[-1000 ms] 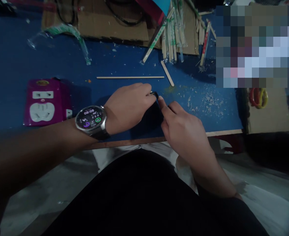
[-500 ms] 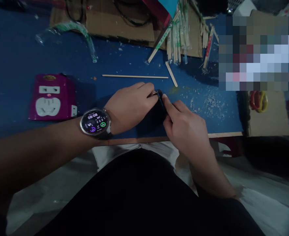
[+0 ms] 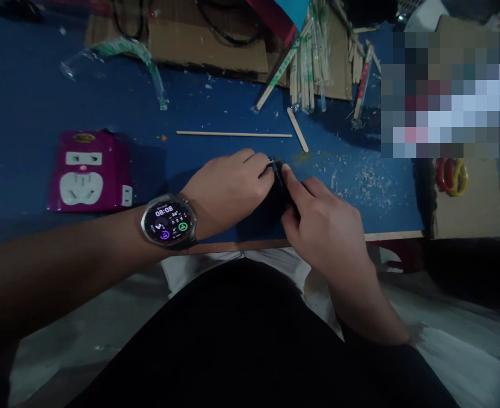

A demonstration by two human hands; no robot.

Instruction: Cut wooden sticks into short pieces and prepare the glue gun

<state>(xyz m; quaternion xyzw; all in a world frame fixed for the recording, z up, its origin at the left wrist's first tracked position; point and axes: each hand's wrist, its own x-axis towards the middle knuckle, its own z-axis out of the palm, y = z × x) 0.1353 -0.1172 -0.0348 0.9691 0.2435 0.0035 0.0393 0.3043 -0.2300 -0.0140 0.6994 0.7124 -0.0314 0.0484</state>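
Note:
My left hand (image 3: 233,184), with a watch on its wrist, is closed on a thin wooden stick (image 3: 270,163); only a short pale end shows past the fingers. My right hand (image 3: 329,221) grips a dark knife (image 3: 280,173), its index finger stretched along the back. The knife stands right at the stick's end, and whether it touches is too dark to tell. Just beyond both hands lies a long thin wooden stick (image 3: 233,134) on the blue table (image 3: 139,119). A flat craft stick (image 3: 297,130) rests near its right end.
At the left sits a purple power socket (image 3: 90,170). Wrapped chopsticks (image 3: 305,73) lie on cardboard (image 3: 216,42) at the back, beside a crumpled plastic wrapper (image 3: 126,48). Pale shavings (image 3: 371,181) are scattered to the right. Red and yellow rings (image 3: 452,177) lie farther right.
Both hands have shifted slightly towards me, still closed on the stick and the knife. The view has moved a little; the things on the table lie as before.

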